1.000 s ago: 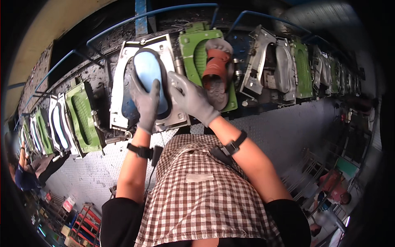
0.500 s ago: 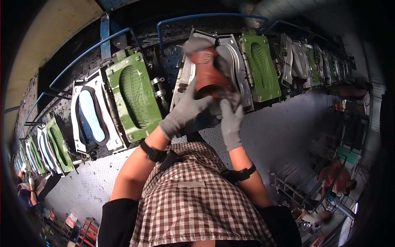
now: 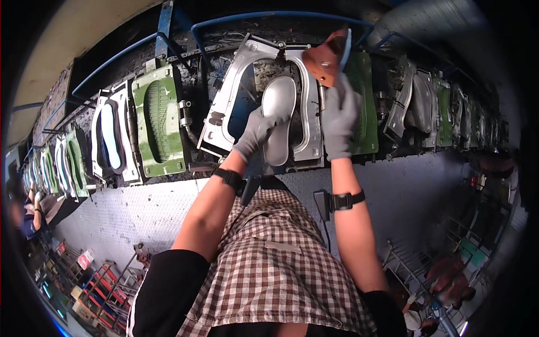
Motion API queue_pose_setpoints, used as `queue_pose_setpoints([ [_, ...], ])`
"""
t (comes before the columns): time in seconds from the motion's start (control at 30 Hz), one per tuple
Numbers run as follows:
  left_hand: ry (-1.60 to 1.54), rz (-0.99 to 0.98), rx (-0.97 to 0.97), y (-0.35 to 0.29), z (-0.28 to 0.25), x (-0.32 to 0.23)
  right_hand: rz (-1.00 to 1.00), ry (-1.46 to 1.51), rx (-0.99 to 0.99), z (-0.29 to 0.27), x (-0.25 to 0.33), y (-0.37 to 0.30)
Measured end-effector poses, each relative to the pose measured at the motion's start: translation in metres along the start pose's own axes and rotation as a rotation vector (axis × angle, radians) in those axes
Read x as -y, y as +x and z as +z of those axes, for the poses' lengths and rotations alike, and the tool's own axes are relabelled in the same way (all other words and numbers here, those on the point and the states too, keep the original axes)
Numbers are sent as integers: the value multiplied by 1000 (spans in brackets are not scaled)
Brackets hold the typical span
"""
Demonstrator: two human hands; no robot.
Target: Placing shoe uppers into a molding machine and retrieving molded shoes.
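Note:
In my gloved left hand [image 3: 258, 133] is the narrow middle of a bare metal shoe last [image 3: 279, 101], its sole face turned up. The last sits over the opening of a silver mould frame [image 3: 225, 92], which is spread in two halves. My gloved right hand [image 3: 341, 115], raised to the right, grips a reddish-brown shoe upper [image 3: 323, 60] with a light blue strip along its far edge. The fingertips are partly hidden behind the upper. Behind that hand stands a green sole mould plate [image 3: 366, 106], partly covered by it.
On the left are another green mould plate [image 3: 160, 121] and a mould holding a light blue insole [image 3: 110, 135]. More moulds run along both sides. A blue rail [image 3: 275, 14] arches behind. Patterned metal floor [image 3: 151, 208] lies in front; co-workers [image 3: 33, 210] are at the edges.
The brown upper has come off the metal last and moved up and right in my right hand. My left hand now grips the bare last. The view has shifted slightly.

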State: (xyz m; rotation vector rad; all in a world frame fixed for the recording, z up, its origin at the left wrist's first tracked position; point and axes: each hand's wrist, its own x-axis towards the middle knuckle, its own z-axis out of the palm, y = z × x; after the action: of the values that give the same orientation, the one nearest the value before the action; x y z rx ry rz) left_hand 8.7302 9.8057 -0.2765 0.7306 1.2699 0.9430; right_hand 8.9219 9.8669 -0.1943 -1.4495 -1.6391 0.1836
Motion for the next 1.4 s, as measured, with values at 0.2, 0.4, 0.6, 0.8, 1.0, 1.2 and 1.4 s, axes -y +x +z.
queue_pose_setpoints([
  [0.2,181,-38,-27,-35,-36,27,-208,-9,949,9,48,-28],
  [0.4,-28,-545,300,-121,2,25,-324,124,933,7,38,-54],
  [0.6,-337,-415,160,-135,11,51,-376,78,1135,-60,45,-92],
  [0.8,-398,-274,-168,-111,4,-15,169,106,985,-33,27,-57],
  [1.0,-506,-22,-218,-56,15,-12,602,210,1048,14,10,-85],
  [1.2,-410,63,-185,-18,26,-24,280,226,580,21,-7,-83],
  [1.4,-139,236,-321,30,33,-42,137,93,626,30,-2,-12],
])
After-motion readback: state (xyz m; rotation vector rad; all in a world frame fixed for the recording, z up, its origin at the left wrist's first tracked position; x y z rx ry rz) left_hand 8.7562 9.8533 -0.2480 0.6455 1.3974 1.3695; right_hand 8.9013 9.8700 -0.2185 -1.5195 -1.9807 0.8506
